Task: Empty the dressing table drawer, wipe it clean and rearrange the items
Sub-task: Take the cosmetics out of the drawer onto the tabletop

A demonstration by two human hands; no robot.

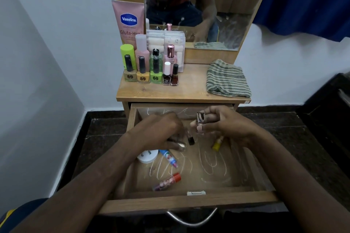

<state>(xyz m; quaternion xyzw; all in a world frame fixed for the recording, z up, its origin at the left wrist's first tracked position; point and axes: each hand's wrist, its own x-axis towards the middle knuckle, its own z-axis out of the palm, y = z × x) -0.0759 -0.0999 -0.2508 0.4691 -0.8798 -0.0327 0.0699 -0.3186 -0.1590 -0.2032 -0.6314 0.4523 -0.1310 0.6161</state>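
Inside drawer (132, 125): two hands (166, 130), two lip balms (169, 157), one white jar (148, 156).

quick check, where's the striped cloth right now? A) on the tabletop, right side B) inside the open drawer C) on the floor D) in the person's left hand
A: the folded striped cloth lies on the right of the dressing table top, untouched, while both hands work down in the open drawer.

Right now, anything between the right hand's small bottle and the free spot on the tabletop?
Nothing visible. The right hand holds the small bottle above the open drawer. The bare tabletop lies between the nail polish row and the striped cloth.
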